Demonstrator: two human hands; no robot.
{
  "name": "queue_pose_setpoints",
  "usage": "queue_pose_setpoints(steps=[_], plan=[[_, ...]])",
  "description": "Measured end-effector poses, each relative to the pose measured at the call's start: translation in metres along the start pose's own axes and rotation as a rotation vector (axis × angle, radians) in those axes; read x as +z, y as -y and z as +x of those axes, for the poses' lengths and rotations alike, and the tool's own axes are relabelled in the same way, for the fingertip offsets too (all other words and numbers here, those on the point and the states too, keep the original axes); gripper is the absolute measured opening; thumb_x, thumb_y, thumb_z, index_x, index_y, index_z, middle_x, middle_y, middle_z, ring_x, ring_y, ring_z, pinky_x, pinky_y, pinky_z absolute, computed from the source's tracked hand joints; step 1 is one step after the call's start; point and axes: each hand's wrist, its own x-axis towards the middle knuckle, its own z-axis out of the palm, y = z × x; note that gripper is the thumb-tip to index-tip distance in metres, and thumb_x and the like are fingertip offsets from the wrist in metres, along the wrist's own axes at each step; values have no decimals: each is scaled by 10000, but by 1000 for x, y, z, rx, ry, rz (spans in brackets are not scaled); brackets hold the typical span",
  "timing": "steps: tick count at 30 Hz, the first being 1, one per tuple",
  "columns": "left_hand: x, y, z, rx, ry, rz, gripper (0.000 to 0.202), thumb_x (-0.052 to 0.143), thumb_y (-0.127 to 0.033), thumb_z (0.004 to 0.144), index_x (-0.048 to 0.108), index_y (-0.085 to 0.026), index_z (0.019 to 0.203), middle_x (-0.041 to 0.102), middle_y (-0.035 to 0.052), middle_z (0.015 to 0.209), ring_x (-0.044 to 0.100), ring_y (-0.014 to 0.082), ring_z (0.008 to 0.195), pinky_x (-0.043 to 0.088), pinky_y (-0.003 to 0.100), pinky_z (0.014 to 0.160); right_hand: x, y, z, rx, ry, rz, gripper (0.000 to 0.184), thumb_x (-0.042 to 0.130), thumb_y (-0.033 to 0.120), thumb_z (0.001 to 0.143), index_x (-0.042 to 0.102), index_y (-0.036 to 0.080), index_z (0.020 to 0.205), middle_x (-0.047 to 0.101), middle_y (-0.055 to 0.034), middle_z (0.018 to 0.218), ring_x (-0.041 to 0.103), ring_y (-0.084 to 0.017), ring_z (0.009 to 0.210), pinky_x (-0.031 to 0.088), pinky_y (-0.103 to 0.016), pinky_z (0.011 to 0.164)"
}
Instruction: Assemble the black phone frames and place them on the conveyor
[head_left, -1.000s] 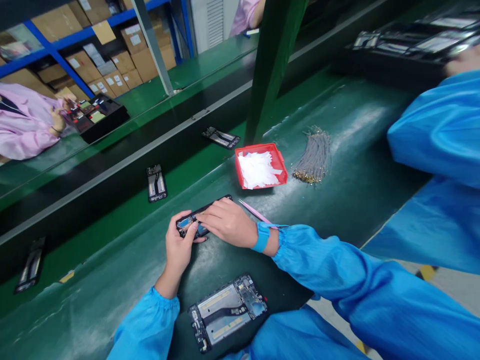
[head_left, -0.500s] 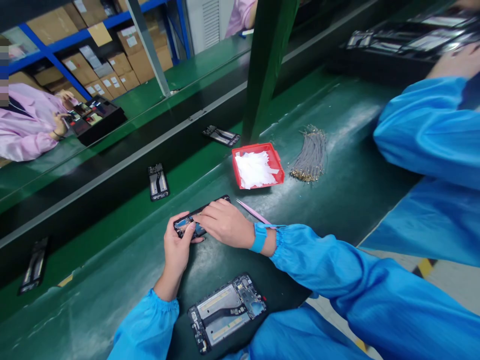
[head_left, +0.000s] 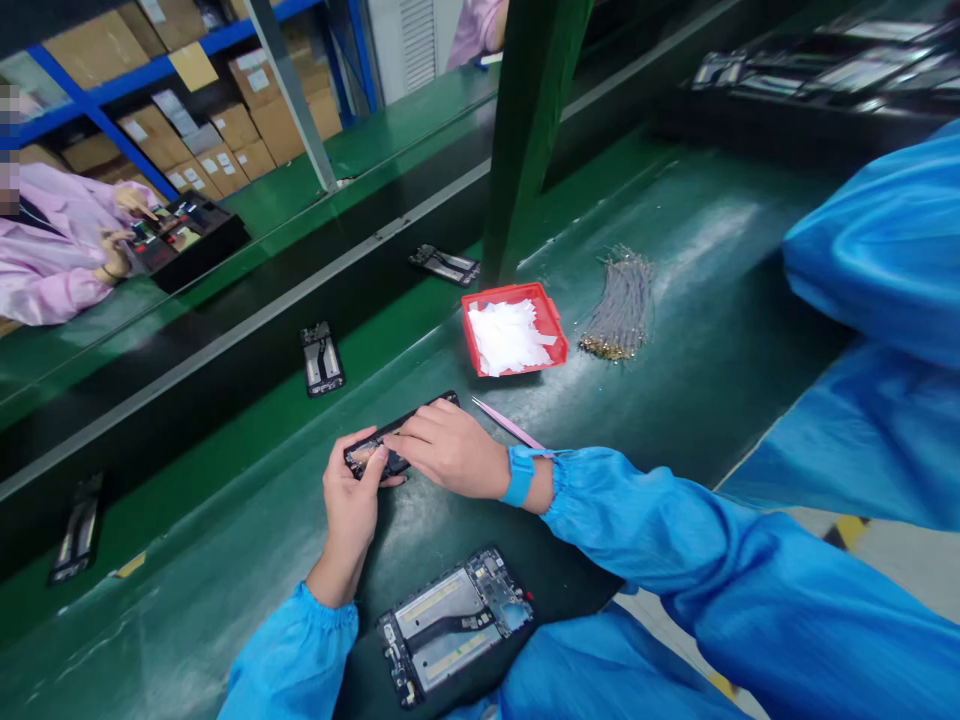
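My left hand (head_left: 354, 500) grips the near-left end of an opened phone (head_left: 426, 408), its thumb lying over the exposed inner parts. The phone is tilted above the green bench. Over its middle, my right hand (head_left: 450, 445) has its fingers pressed together, fingertips down at the inside by the left thumb. Whatever they pinch is hidden. Pink tweezers (head_left: 506, 425) lie just beyond my right wrist, which wears a blue strap (head_left: 519, 476). A second opened phone (head_left: 457, 625), circuit board and metal plate showing, lies on the bench close to my body.
Beyond my hands stand a red tray (head_left: 556, 345) of white paper strips and a bundle of grey cables (head_left: 619, 305). Several phone bodies (head_left: 322, 358) lie on the green strip behind. A green post (head_left: 525, 150) rises there. A co-worker's blue sleeve (head_left: 885, 240) is at right.
The phone in my hands has tilted slightly, and the blue patch inside it no longer shows. Phone bodies on the strip have shifted right. The co-worker's hand at right has left the view.
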Motion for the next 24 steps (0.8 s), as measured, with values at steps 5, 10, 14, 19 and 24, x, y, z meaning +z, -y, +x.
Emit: queue_pose_setpoints(steps=[5,10,14,19,24], plan=[[1,-1,0,19,-17,31,453,822,-402,809,648,-195,1171,730,38,946,744,183,752,663,291,538,2,0,1,16,2,19,227,500,195,1056,660,123,1199,689,-88,950,557,-231,889,394,-371,766],[0,-3,1,65,-38,76,423,799,-431,828,662,-183,1142,716,42,962,744,185,753,664,293,524,3,0,1,45,19,72,222,508,177,1040,643,126,1209,692,-106,992,574,-239,919,429,-380,806],[-10,-7,12,110,-137,87,424,788,-445,835,669,-180,1144,691,42,999,735,173,745,660,289,496,-1,-4,2,108,-82,208,264,554,140,987,612,160,1243,685,-120,1197,594,-255,1092,462,-407,923],[-20,-5,24,112,-135,75,450,800,-442,820,665,-174,1154,668,53,1064,743,186,807,675,309,517,4,-25,3,508,-170,226,456,641,146,860,578,141,1312,653,-158,1249,596,-316,1164,477,-462,966],[-18,-4,23,144,-125,104,436,778,-435,848,653,-169,1171,665,59,1086,744,184,817,695,341,562,15,-41,4,634,-21,340,454,635,153,867,566,192,1314,730,-55,1081,693,-228,943,509,-352,864]])
